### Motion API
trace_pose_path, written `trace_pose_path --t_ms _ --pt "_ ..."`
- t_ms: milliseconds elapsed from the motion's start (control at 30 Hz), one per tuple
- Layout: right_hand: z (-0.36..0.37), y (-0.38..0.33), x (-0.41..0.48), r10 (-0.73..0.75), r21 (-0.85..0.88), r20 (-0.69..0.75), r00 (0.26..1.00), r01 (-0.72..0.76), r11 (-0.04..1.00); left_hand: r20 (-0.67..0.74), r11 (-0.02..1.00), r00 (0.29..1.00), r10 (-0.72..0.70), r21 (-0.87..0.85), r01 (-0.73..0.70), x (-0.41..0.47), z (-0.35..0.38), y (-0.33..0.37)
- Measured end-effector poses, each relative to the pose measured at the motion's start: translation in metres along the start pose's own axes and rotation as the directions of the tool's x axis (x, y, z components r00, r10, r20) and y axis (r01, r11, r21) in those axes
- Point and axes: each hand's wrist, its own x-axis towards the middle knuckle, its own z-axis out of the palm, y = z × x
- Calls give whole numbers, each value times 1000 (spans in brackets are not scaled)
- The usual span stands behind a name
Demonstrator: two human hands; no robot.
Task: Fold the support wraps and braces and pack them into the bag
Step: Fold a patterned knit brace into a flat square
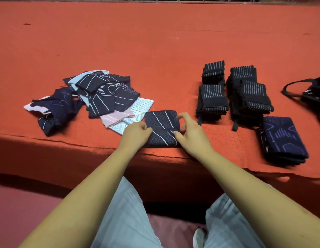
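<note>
where the red bench [155,59] drops off at its near edge, a folded navy brace [161,126] lies flat between the two hands. the left hand [137,133] pinches its left edge, and the right hand [191,136] pinches its right edge with curled fingers. a loose pile of braces [105,93] lies to the left. stacked black wraps [232,93] and a folded navy stack [282,140] sit to the right, with the black bag [311,94] beyond them.

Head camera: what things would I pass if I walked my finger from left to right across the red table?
Loose pile → dark brace → striped wraps → bag. The blue folded stack overlaps its neighbours, so it is left out.
</note>
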Motion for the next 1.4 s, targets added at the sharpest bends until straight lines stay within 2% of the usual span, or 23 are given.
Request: trace_pose_path --t_ms 133,233,333,533,667,733,800,867,900,967,1100,1167,1267,1400 --pt "-8 10 -7 -239 -65 37 970 241 968 -8 1000 1000 2 28 -2 0 2 4" --pt "-13 13 -6 -333 -66 213 919 353 933 -34 999 999 -23 48 25 0 2 6" --pt "-15 14 -9 -292 -68 288 912 324 944 -52 997 998 -40 65 43 1 0 7" --pt "-9 13 -10 -290 -39 209 934 304 952 -37 995 996 -78 61 80 4 2 10" --pt "-6 13 -10 -275 -31 209 938 287 957 -67 997 998 -14 80 19 2 3 7" --pt "-5 15 -9 -266 -10 191 945 273 962 -103 990 988 115 96 -105 -3 4 3" --pt "-4 15 -7 -240 26 165 957 239 971 -86 947 944 319 71 -314 -9 5 -6" --pt "-3 13 -5 -178 88 149 973 167 982 -7 902 903 429 62 -428 -13 5 -16" --pt "-4 11 -4 -149 118 147 978 132 984 50 896 899 436 68 -438 -15 3 -21" --pt "-5 9 -2 -119 154 146 982 96 983 116 897 895 431 53 -439 -17 1 -27" --pt "-7 8 -2 -75 213 127 989 47 976 -3 915 919 394 -93 -393 -19 -3 -26" --pt "-8 9 -4 -74 279 104 992 42 959 2 905 919 393 -176 -387 -22 -3 -24" --pt "-10 10 -7 -43 437 87 995 1 900 51 895 940 337 -327 -303 -28 -3 -23" --pt "-14 6 -9 16 581 97 995 -70 811 65 896 960 273 -380 -229 -30 -2 -20"
